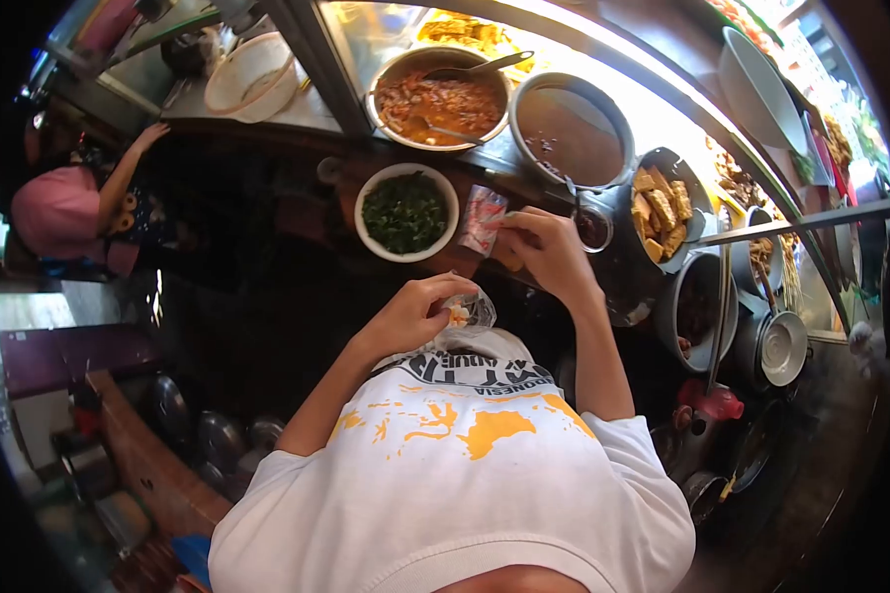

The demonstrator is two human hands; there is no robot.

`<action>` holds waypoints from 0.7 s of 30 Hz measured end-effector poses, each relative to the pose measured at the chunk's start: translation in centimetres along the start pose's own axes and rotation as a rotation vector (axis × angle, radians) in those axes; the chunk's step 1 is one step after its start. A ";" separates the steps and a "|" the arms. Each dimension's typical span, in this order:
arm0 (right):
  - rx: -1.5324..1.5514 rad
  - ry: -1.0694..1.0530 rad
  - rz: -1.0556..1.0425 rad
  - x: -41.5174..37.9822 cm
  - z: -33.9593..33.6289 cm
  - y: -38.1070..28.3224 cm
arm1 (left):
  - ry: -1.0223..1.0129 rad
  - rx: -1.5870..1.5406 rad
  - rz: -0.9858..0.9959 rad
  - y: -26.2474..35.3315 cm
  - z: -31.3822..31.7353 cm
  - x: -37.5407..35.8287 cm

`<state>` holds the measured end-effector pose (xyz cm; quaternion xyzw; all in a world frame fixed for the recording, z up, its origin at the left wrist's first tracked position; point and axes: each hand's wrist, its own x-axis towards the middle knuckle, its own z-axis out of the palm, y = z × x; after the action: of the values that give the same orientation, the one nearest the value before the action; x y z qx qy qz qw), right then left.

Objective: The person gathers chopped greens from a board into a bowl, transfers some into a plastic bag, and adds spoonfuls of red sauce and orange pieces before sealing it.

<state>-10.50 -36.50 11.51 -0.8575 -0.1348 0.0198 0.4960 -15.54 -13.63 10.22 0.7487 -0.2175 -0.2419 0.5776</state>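
My left hand [427, 308] is closed on the gathered part of a clear plastic bag [481, 310], close in front of my shirt. Something white and orange shows inside the bag. Over the counter edge, my right hand [554, 252] has its thumb and fingers drawn together, right at the side of a red-and-white printed packet [483, 219]; I cannot tell what is between them. Left of that packet stands a white bowl [364, 235] of chopped dark green leaves [405, 212].
Behind the bowl are a pot of red stew [435, 104] with spoons and a pot of brown broth [574, 133]. Fried pieces [663, 212] fill a pan at right, near more pots [697, 306]. A person in pink [59, 212] is at far left, by a white basin [252, 84].
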 end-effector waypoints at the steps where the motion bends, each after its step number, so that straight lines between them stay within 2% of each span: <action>1: 0.002 -0.024 -0.032 1.2 1.8 0.1 | 0.021 0.018 -0.007 -1.1 0.0 -0.5; 5: -0.222 -0.030 -0.231 5.6 7.3 2.5 | 0.155 -0.022 -0.104 -1.4 -1.0 -2.2; 7: -0.297 -0.061 -0.264 7.0 8.7 3.3 | 0.255 -0.086 -0.145 -1.1 -1.6 -3.1; 12: -0.465 -0.132 -0.334 8.6 10.4 4.7 | 0.433 -0.070 -0.118 -2.5 -2.7 -4.0; 15: -0.423 -0.067 -0.347 8.5 9.3 4.1 | 0.469 -0.099 -0.116 -3.1 -3.0 -3.7; 19: -0.082 -0.096 -0.061 8.4 7.5 2.4 | 0.478 -0.130 -0.123 -3.5 -3.2 -3.0; 21: 0.154 -0.174 0.109 8.5 7.3 3.3 | 0.473 -0.134 -0.109 -3.8 -3.2 -2.5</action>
<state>-2.84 -29.72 5.86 -0.8179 -0.1285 0.1316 0.5452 -15.42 -8.80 7.53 0.7552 -0.0190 -0.1044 0.6469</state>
